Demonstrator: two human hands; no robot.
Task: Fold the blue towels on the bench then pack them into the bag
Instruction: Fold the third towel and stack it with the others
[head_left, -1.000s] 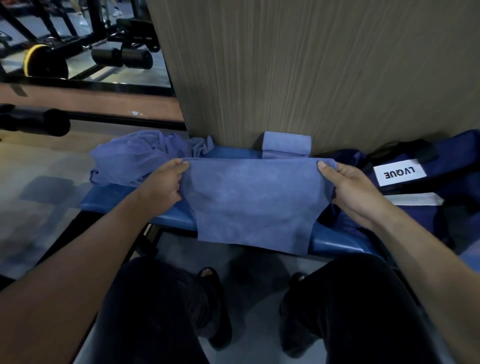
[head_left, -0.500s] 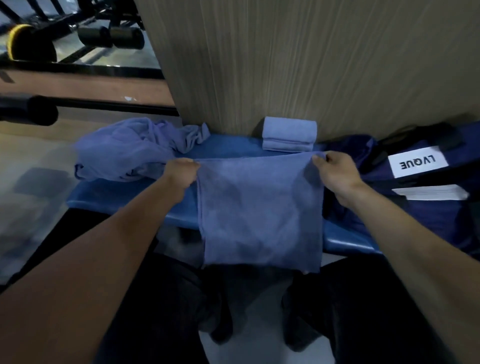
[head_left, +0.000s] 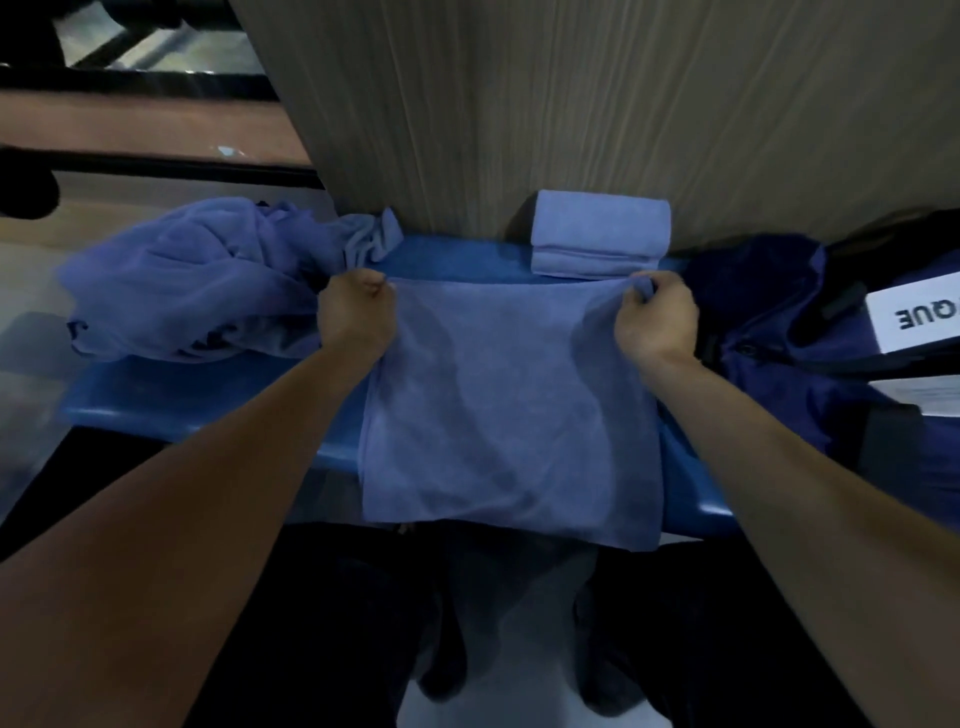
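Note:
A blue towel (head_left: 511, 410) lies spread across the blue bench (head_left: 197, 395), its near edge hanging over the bench's front. My left hand (head_left: 356, 314) grips the towel's far left corner and my right hand (head_left: 655, 316) grips its far right corner. Just behind it, against the wall, a folded blue towel (head_left: 601, 234) rests on the bench. A crumpled heap of blue towels (head_left: 192, 280) sits at the bench's left end. The dark blue bag (head_left: 789, 358) with a white label lies at the right end.
A ribbed beige wall panel (head_left: 571, 104) rises right behind the bench. Black gym equipment bars (head_left: 145, 166) and wooden flooring lie at the far left. My dark-trousered legs (head_left: 727, 649) and shoes are below the bench's front edge.
Both hands have pulled the towel's far corners closer together and smoothed it into a neater rectangle on the bench; my view has moved closer and lower.

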